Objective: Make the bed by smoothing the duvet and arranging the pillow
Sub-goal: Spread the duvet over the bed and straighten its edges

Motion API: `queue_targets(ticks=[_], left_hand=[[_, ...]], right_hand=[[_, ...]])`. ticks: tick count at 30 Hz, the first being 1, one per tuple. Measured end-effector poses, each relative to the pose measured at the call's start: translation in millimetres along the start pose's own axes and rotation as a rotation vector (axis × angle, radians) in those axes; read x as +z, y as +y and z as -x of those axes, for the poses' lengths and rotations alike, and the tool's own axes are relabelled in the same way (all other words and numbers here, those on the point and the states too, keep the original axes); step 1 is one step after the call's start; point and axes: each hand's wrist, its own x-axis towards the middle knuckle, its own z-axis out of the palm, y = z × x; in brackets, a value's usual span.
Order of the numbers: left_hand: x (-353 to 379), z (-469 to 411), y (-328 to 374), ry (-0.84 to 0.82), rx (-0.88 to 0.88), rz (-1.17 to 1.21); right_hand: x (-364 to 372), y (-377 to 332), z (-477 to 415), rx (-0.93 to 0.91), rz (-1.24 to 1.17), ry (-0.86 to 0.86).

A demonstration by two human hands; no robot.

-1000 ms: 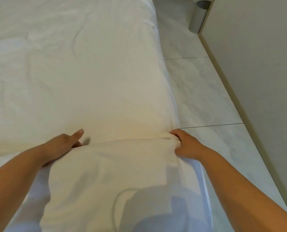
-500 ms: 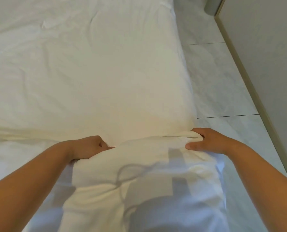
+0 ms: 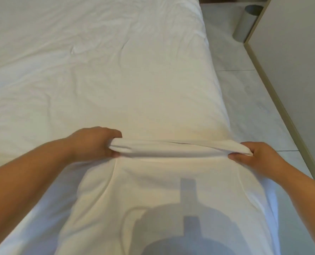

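A white pillow (image 3: 164, 190) lies near me at the head of the bed, with my head's shadow across its lower part. Its far edge is bunched into a fold stretched between both hands. My left hand (image 3: 96, 142) is shut on the left end of that fold. My right hand (image 3: 252, 155) pinches the right end by the bed's edge. Beyond the fold the white duvet (image 3: 116, 74) covers the bed, lightly wrinkled in its far part.
Pale tiled floor (image 3: 245, 100) runs along the right side of the bed. A light wall (image 3: 300, 61) with a beige skirting closes the right. A grey bin (image 3: 246, 24) stands at the far right corner.
My left hand has closed on the pillow's far edge and lifted it. Both hands now hold the edge raised and stretched between them. The view has tilted up the bed.
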Motion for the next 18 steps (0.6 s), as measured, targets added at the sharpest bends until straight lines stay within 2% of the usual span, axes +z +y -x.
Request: queue_targets(ticks=[5, 8, 10, 12, 14, 16, 17, 18], left_hand=[[-70.6, -49.0, -32.5, 0.492, -0.070, -0.090], [-75.0, -83.4, -52.3, 0.723, -0.082, -0.220], [-46.5, -102.9, -64.3, 0.779, -0.175, -0.290], [3.1, -111.1, -68.2, 0.764, -0.221, -0.202], [50.5, -107.2, -68.5, 0.670, -0.273, -0.035], [83.5, -100.2, -67.0, 0.584, -0.317, 0.055], [88.7, -98.6, -66.9, 0.585, -0.326, 0.078], [88.6, -99.3, -67.4, 0.590, -0.332, 0.089]], right_hand=[[-36.8, -60.5, -71.9, -0.093, 0.023, 0.172], [-34.3, -87.0, -117.0, -0.066, 0.268, 0.329], [-10.1, -97.9, -132.2, -0.010, 0.404, 0.436], [42.1, -109.4, -122.3, 0.002, 0.436, 0.431], [107.4, -111.2, -101.8, -0.123, 0.428, 0.322], [150.8, -104.2, -88.0, -0.164, 0.477, 0.068], [159.0, -99.9, -88.1, -0.145, 0.518, 0.023], [157.1, -100.7, -92.4, -0.131, 0.536, 0.050]])
